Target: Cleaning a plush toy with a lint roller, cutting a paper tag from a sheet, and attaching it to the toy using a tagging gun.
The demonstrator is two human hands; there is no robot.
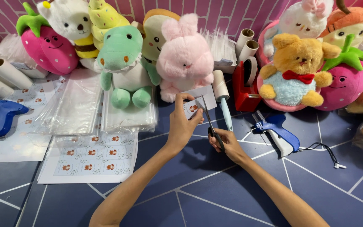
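Observation:
My left hand pinches a small white paper piece printed with a little brown figure, held up over the dark blue floor. My right hand grips the black handles of a pair of scissors, whose thin blades point up into the paper's right part. Both hands are close together in front of a pink plush rabbit.
Printed sticker sheets and clear plastic bags lie at left. A lint roller, a red tape dispenser and a blue tagging gun sit right of the hands; another blue tagging gun lies far left. Plush toys line the back wall.

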